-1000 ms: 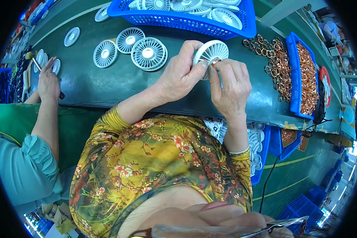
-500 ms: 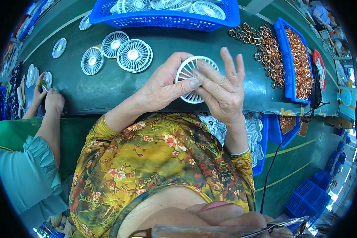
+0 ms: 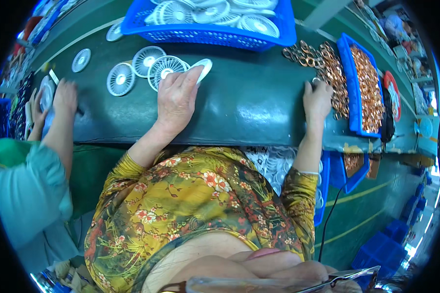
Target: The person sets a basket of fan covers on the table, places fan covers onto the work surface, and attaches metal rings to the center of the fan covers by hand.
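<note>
My left hand (image 3: 177, 95) holds a white spoked plastic disc (image 3: 205, 71) by its edge, tilted, above the table. Just beside and partly behind that hand lies another white spoked disc (image 3: 157, 73), overlapping its neighbours. Out to the right, my right hand (image 3: 319, 100) reaches the left edge of a heap of copper-coloured rings (image 3: 340, 80). Its fingers are bent together, with a ring at the fingertips. The hand itself partly hides the rings under it.
A blue perforated basket (image 3: 205, 38) of white discs stands at the back. A blue tray (image 3: 351, 88) of copper rings sits at the right. On the left, a co-worker's hands (image 3: 63, 97) handle a white disc. Below the table edge is a bin of pale parts (image 3: 274, 163).
My hands have parted. The left moved left, carrying the disc toward the other discs; the right moved from the disc to the copper rings. The co-worker's hands shifted too.
</note>
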{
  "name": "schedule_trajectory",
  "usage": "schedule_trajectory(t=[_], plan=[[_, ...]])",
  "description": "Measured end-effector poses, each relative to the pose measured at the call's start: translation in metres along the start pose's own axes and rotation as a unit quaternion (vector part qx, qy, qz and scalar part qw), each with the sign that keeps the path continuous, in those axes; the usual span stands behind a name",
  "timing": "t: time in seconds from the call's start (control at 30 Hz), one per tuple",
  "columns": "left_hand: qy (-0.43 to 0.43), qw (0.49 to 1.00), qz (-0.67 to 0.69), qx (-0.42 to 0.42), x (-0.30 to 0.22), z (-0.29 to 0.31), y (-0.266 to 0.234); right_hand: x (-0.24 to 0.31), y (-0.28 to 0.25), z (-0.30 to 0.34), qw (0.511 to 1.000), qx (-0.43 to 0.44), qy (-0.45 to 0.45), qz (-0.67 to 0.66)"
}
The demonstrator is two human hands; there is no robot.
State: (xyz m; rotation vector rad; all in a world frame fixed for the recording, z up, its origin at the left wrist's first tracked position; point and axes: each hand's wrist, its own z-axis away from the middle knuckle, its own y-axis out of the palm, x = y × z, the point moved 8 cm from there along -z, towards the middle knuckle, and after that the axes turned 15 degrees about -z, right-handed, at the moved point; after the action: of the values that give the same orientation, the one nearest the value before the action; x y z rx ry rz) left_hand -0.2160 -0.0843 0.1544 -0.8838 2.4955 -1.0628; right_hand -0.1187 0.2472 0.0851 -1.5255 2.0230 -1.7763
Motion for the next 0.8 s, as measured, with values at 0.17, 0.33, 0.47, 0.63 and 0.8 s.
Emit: schedule_trajectory(t=[0.17,0.33,0.47,0.63,0.8], plan=[[-0.080,0.967,-0.222,0.101,0.034,0.007,0.001,0.018,0.005,0.016,0.990,0.060,-0.080,-0.100],[-0.040,0.992,-0.104,-0.050,0.032,-0.041,-0.019,0.007,0.001,0.008,0.997,-0.003,-0.071,0.001],[0.020,0.964,-0.222,-0.145,0.042,-0.113,-0.018,0.014,-0.002,0.012,0.997,-0.004,-0.072,-0.006],[-0.074,0.971,-0.227,-0.027,0.106,-0.151,0.035,0.036,0.007,0.032,0.991,0.044,-0.114,-0.057],[-0.064,0.980,-0.177,-0.068,0.085,-0.143,0.012,0.055,-0.017,0.055,0.953,-0.010,-0.169,-0.252]])
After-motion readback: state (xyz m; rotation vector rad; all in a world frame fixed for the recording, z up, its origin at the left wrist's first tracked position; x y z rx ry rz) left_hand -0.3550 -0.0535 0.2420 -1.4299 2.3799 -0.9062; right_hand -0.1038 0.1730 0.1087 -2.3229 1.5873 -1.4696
